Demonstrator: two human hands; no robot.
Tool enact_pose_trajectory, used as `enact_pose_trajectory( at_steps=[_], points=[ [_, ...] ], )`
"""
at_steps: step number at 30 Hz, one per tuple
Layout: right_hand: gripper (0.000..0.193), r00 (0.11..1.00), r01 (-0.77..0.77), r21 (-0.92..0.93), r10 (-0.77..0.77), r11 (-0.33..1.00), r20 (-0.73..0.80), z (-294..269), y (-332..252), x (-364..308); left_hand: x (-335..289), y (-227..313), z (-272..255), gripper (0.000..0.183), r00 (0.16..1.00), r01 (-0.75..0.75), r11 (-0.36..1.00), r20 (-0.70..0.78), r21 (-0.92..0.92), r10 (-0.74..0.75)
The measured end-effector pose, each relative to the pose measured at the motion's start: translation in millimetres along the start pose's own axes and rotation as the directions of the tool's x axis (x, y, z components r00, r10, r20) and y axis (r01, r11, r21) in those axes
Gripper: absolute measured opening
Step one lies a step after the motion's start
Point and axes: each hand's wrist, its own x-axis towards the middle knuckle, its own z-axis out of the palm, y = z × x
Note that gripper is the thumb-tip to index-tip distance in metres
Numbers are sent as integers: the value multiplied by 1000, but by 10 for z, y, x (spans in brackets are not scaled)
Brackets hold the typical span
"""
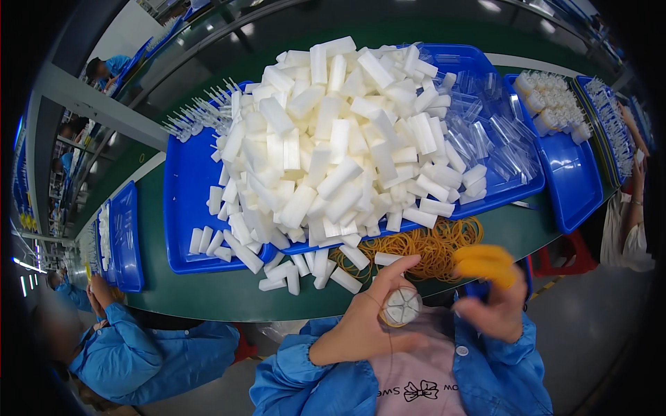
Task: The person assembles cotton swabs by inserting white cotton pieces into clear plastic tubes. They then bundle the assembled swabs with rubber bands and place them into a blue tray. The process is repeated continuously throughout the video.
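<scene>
My left hand (374,322) is wrapped round a bundle of white pieces (402,307), seen end on as a round face split into wedges. A yellowish edge shows at the bundle's lower rim. To its right, my right hand (496,295) is raised apart from the bundle, smeared by motion, with yellow covers on its fingers. Whether it holds anything cannot be made out. Just beyond both hands lies a tangled heap of orange-yellow rubber bands (433,248). Loose white foam blocks (345,280) lie on the green table near my left hand.
A high heap of white foam blocks (326,139) fills the middle, over blue trays (191,236). Clear plastic sleeves (503,142) lie right of it, thin white plastic parts (201,114) left. Another blue tray (572,180) stands far right. A co-worker in blue (146,353) sits at left.
</scene>
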Motion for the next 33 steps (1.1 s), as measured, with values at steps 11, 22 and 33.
enact_pose_trajectory(
  at_steps=[11,22,33],
  points=[
    [19,894,-361,-743,-16,564,-447,-623,1108,-220,11,-48,6,72,992,128,847,84,-517,-99],
    [22,928,-358,-770,111,528,-355,-620,1109,-431,21,-104,33,65,992,117,764,111,-635,-59],
    [16,832,-321,-16,274,947,-482,-633,575,-561,-12,-44,32,69,994,111,929,19,-353,-112]
  ],
)
